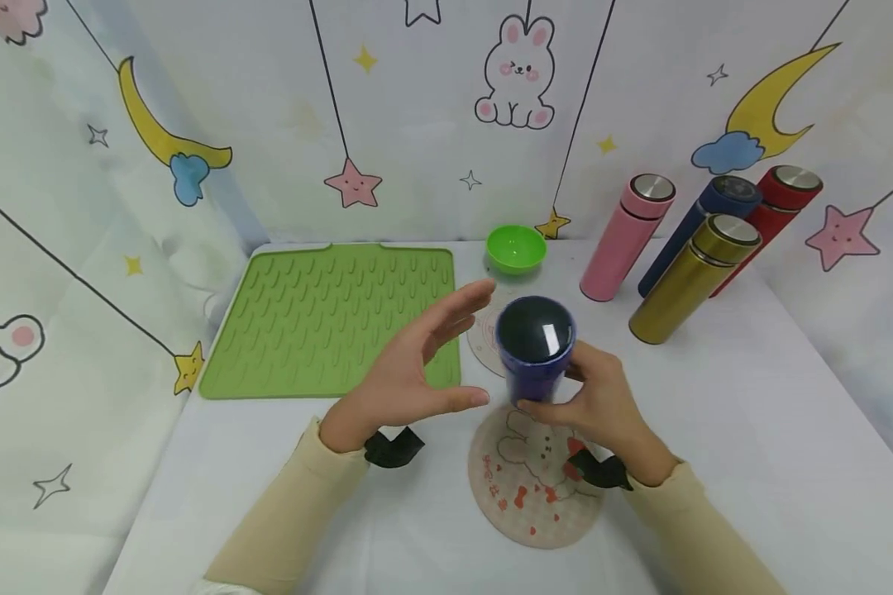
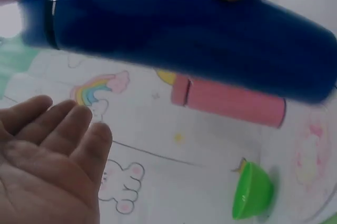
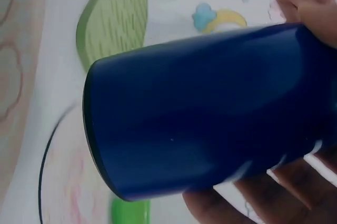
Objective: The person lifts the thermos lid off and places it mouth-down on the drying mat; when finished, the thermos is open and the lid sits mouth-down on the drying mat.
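Observation:
A dark blue vacuum flask (image 1: 537, 382) is held by my right hand (image 1: 603, 405), its glossy dark round end (image 1: 536, 329) facing the head camera. Thumb and fingers wrap around its side, and the flask's smooth wall (image 3: 200, 119) fills much of the right wrist view. My left hand (image 1: 417, 364) is to the left of the flask, apart from it, fingers extended and thumb spread. In the left wrist view its palm (image 2: 47, 166) faces up below the flask (image 2: 189, 34). Beneath the right hand lies a round rabbit-print mat (image 1: 536, 512).
Pink (image 1: 619, 248), gold (image 1: 680, 289), red (image 1: 789, 190) and another blue flask (image 1: 718, 207) stand at the back right. A green bowl (image 1: 516, 249) sits on the far side, behind a second round mat (image 1: 487, 339). The green ridged mat (image 1: 320, 330) lies left.

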The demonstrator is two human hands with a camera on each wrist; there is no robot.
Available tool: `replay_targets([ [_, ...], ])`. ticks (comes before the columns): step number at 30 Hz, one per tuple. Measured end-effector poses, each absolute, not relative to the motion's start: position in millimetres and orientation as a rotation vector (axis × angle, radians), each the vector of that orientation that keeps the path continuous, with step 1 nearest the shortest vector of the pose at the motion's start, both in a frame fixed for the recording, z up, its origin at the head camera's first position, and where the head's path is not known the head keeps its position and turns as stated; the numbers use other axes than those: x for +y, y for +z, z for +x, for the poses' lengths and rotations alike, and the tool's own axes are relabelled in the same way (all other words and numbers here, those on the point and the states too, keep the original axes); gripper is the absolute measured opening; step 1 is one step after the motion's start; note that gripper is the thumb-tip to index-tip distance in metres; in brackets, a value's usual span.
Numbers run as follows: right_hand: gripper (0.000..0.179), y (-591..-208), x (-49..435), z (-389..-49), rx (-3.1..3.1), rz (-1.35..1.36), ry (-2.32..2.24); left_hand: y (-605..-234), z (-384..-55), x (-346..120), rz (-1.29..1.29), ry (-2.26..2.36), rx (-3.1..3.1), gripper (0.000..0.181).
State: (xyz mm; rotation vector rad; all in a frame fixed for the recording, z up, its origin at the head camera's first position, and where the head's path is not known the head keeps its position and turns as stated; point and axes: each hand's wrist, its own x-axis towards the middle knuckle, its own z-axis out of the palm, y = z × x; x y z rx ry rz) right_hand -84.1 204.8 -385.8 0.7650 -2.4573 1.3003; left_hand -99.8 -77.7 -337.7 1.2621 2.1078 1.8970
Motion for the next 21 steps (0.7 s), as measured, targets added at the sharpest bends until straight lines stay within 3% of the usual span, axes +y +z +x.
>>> replay_targets([
  [5, 0.072, -388, 189, -90, -2.46, 0.954, 1.319, -322, -106, -72, 1.471, 1.882, 1.871, 0.11],
  [13, 0.074, -390, 192, -96, -2.431, 1.11, 1.339, -312, -102, -70, 1.654, 1.756, 1.871, 0.082],
  [21, 0.082, -391, 189, -95, -2.339, 0.905, 1.19, -326, -94, -58, 1.561, 2.07, 2.068, 0.082],
])
